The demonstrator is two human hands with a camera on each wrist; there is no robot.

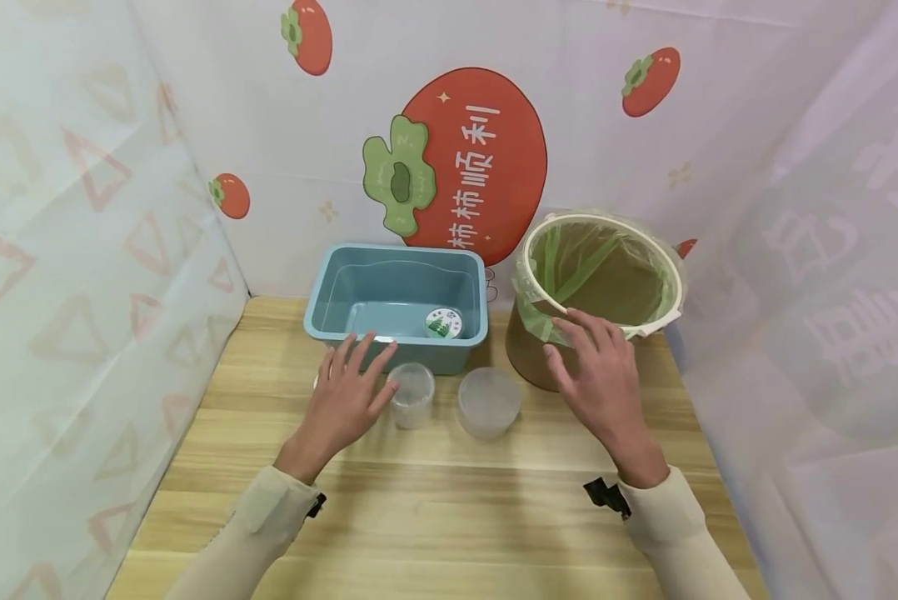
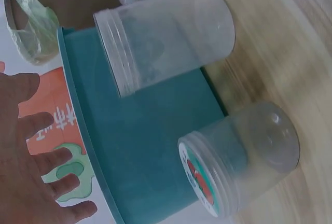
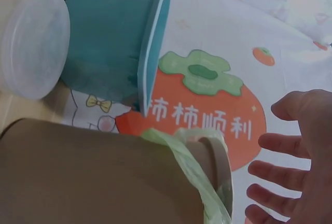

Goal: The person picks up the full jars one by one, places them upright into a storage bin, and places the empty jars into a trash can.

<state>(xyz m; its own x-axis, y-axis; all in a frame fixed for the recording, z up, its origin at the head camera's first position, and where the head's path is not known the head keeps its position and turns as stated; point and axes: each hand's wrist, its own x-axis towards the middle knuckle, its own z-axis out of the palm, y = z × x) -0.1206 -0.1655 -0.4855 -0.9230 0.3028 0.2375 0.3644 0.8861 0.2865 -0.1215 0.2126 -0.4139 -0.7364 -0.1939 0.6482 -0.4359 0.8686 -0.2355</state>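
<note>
My left hand is spread in the air, fingers apart, over the front left of a blue plastic basin. Beside it stands a clear plastic jar. A second clear jar with a printed lid shows in the left wrist view; the left hand mostly hides it in the head view. To the right sits a wider, lower tub with a translucent lid. My right hand, empty with fingers loosely extended, hovers over the front of a brown bin. A round printed white-and-green disc lies inside the basin.
A thin green bag lines the bin, held by a white rim ring. The wood-grain table runs back to a printed cloth backdrop, with cloth walls at both sides. Basin and bin stand near the back.
</note>
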